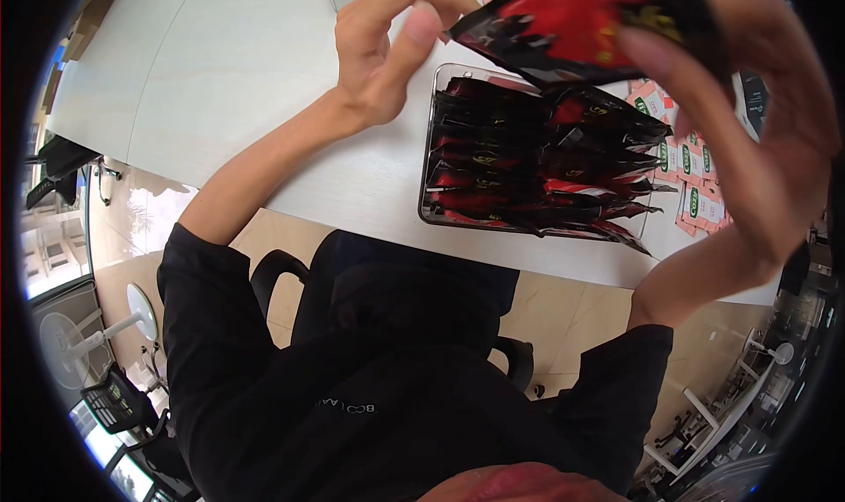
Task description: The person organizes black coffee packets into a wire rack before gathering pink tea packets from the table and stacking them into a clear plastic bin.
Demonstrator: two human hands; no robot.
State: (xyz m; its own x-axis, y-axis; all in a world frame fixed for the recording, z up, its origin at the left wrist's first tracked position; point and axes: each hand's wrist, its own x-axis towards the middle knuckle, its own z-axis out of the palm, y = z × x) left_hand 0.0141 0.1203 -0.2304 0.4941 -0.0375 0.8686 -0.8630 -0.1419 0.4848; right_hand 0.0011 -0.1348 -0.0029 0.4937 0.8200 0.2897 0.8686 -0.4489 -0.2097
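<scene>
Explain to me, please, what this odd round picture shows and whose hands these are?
There is no machine here. A person wears a camera on the head, looking down, so the single round picture shows their own dark-clothed body and two bare hands. The left hand and right hand together hold a glossy red and black foil packet above a white table. On the table lies a clear rectangular tray filled with similar packets, with small orange and white sachets beside it.

White table, tan floor — perhaps tiled, black chair
</scene>
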